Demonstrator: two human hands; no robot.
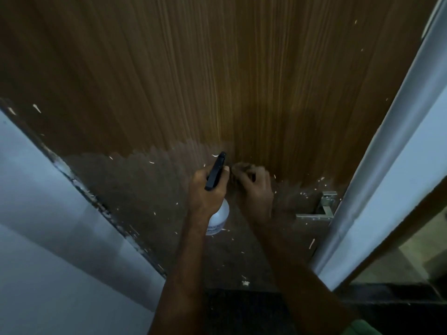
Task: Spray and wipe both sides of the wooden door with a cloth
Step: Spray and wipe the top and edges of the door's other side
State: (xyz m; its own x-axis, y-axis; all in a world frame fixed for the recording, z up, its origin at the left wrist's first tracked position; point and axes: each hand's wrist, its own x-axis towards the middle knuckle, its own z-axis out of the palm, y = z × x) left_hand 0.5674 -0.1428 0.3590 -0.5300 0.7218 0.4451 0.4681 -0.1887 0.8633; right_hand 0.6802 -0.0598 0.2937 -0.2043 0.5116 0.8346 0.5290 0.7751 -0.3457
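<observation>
The wooden door (217, 81) fills most of the view, brown and grained, with a duller band across its lower part and white flecks scattered on it. My left hand (208, 192) grips a spray bottle (219, 218) with a black trigger head and a white body, its nozzle pointing up at the door. Just to its right, my right hand (256, 189) holds a dark brownish cloth (242, 168) bunched against the door surface at mid height.
A metal lever handle (316, 211) sits on the door's right side, close to my right hand. A pale door frame (387, 151) runs along the right, a grey wall (48, 226) on the left. A dark mat (242, 310) lies below the door.
</observation>
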